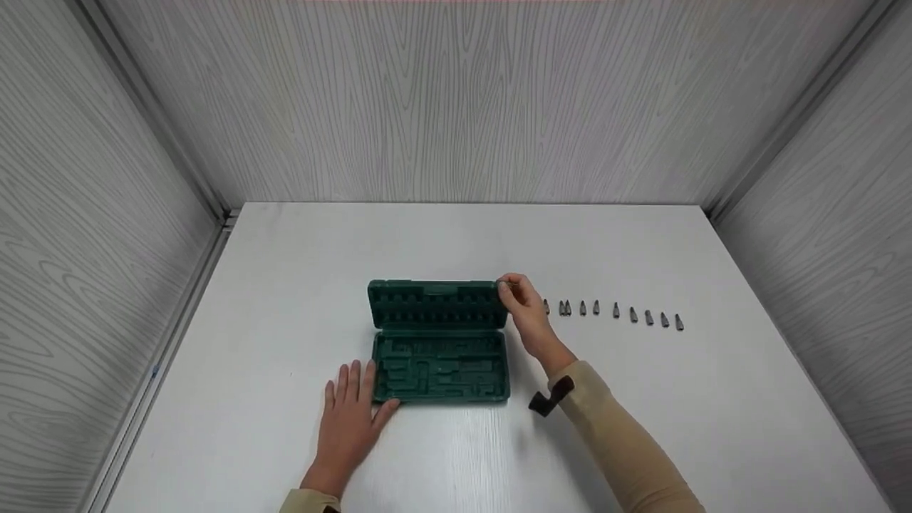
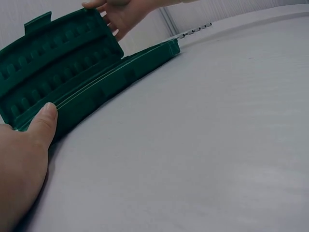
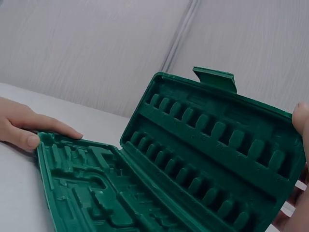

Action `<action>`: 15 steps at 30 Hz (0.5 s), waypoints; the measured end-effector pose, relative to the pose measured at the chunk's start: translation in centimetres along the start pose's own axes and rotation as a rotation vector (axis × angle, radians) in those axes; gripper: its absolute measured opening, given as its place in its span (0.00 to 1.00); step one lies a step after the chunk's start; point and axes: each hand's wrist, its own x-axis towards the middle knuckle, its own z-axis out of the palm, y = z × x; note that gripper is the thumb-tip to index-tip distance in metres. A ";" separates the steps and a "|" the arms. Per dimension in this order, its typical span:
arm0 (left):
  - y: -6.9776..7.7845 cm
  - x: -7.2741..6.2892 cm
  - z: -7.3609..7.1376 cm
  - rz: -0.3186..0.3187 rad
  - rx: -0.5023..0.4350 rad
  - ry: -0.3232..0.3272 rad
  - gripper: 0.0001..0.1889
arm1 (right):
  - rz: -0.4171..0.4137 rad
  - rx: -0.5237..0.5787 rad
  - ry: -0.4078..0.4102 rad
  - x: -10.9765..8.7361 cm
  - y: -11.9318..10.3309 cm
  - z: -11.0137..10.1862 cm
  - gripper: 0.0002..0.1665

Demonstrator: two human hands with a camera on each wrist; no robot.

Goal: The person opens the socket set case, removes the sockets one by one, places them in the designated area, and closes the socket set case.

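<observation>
A green plastic tool case [image 1: 441,399] lies unfolded on the white table, its base full of moulded recesses with no tools in them. The lid [image 3: 203,140] stands tilted up from the hinge, showing two rows of slots and a latch tab [image 3: 216,79] on its upper edge. My right hand [image 1: 525,308] pinches the lid's upper right corner between thumb and fingers. At the base's front left corner rests my left hand [image 1: 349,420], fingers straight along the left side, thumb [image 2: 44,123] against the front rim.
To the right of the case, several small dark metal bits [image 1: 616,311] stretch across the white table [image 1: 285,285] in a row. Grey wood-grain panels [image 1: 456,107] wall in the back and both sides. A black strap [image 1: 552,396] hangs at the right sleeve.
</observation>
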 end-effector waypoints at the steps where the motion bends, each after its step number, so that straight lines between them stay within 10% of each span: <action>1: 0.0 0.0 0.0 0.000 -0.003 0.002 0.42 | -0.022 -0.019 -0.008 -0.2 0.0 0.0 0.17; 15: -0.9 0.4 -0.7 -0.064 -0.193 -0.003 0.47 | -0.252 -0.046 -0.204 -2.9 1.5 0.2 0.14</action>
